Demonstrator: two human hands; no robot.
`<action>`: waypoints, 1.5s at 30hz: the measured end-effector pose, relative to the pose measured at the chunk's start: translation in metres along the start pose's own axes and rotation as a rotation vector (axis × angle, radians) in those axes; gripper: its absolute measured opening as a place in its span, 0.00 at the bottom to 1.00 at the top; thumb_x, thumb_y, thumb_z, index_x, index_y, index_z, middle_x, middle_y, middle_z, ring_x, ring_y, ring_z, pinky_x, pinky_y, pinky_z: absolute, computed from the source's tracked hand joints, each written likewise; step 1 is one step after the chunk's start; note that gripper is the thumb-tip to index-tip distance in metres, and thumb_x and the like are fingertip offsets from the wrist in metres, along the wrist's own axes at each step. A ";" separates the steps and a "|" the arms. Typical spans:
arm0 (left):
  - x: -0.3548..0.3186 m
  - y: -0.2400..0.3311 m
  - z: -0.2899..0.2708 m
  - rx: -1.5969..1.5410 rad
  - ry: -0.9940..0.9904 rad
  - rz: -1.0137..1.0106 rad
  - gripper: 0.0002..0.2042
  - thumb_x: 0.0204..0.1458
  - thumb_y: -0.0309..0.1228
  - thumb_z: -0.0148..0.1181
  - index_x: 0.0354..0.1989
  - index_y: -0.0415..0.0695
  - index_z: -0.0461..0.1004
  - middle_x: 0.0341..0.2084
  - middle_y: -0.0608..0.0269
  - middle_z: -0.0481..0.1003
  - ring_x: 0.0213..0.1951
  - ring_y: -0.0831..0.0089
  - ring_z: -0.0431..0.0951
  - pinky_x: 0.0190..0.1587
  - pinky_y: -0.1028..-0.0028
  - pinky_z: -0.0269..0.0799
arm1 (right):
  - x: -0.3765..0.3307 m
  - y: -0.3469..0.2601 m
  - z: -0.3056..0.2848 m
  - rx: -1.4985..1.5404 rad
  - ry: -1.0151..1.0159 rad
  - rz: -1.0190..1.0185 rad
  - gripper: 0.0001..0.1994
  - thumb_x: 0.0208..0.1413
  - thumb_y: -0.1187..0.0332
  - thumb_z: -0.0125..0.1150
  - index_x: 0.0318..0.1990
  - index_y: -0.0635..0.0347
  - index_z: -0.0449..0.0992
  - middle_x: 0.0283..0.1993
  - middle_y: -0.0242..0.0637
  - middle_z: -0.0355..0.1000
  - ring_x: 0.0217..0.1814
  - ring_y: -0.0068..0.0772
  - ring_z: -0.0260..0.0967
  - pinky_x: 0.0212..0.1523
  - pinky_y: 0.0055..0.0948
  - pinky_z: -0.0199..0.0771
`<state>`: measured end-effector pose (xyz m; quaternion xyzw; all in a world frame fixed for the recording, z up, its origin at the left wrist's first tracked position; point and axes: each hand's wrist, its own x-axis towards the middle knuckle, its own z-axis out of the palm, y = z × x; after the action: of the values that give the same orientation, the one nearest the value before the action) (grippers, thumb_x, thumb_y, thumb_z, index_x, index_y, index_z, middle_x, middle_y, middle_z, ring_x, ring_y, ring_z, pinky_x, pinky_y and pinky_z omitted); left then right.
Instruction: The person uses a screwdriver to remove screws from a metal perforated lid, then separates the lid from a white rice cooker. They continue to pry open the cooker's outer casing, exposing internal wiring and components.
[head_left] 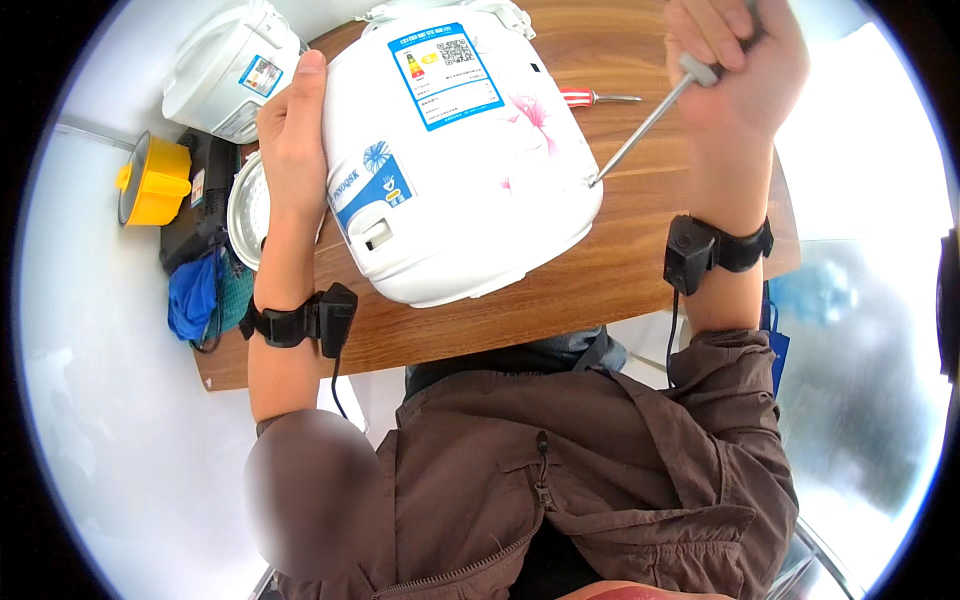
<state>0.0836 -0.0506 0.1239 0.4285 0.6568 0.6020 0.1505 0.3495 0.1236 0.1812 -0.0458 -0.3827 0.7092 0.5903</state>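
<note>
A white rice cooker (455, 150) with blue labels and a pink flower print lies tipped on its side on a wooden table (600, 270). My left hand (292, 125) presses flat against the cooker's left side, steadying it. My right hand (735, 60) is closed around the handle of a long screwdriver (645, 125). Its metal shaft slants down to the left, and the tip touches the cooker's right side near the base rim.
A second screwdriver with a red handle (590, 97) lies on the table behind the cooker. Another white rice cooker (230, 65) stands at the upper left. A yellow pot (152, 180), a metal inner bowl (247, 210) and blue cloth (195, 295) sit left of the table.
</note>
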 end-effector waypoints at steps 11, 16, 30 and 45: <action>0.002 -0.006 -0.001 0.011 0.035 -0.042 0.29 0.66 0.57 0.52 0.27 0.42 0.80 0.21 0.67 0.75 0.24 0.81 0.71 0.30 0.79 0.62 | -0.054 -0.037 0.000 -0.184 -0.454 -0.480 0.16 0.70 0.59 0.47 0.27 0.50 0.70 0.20 0.21 0.59 0.15 0.17 0.55 0.21 0.25 0.57; 0.000 -0.003 0.000 0.026 0.040 -0.043 0.29 0.66 0.57 0.50 0.28 0.41 0.80 0.20 0.67 0.75 0.24 0.81 0.73 0.29 0.80 0.63 | -0.055 -0.041 -0.001 -0.270 -0.561 -0.519 0.16 0.71 0.56 0.43 0.35 0.50 0.75 0.23 0.21 0.61 0.17 0.17 0.56 0.22 0.24 0.58; 0.005 -0.016 -0.008 -0.048 0.016 -0.124 0.30 0.65 0.55 0.53 0.44 0.33 0.80 0.31 0.55 0.82 0.32 0.74 0.83 0.33 0.80 0.76 | -0.064 -0.032 0.007 -0.198 -0.389 -0.494 0.22 0.67 0.61 0.42 0.17 0.45 0.52 0.17 0.22 0.56 0.14 0.18 0.52 0.21 0.24 0.54; 0.024 0.013 0.021 0.236 -0.018 -0.062 0.30 0.70 0.50 0.47 0.32 0.31 0.79 0.24 0.54 0.80 0.30 0.69 0.78 0.39 0.67 0.71 | -0.079 -0.025 0.041 -0.200 -0.553 -0.496 0.19 0.70 0.56 0.44 0.24 0.48 0.65 0.21 0.22 0.60 0.15 0.18 0.56 0.20 0.23 0.58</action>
<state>0.0889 -0.0201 0.1386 0.4283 0.7344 0.5118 0.1236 0.3718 0.0354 0.1943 0.1837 -0.5941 0.4894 0.6113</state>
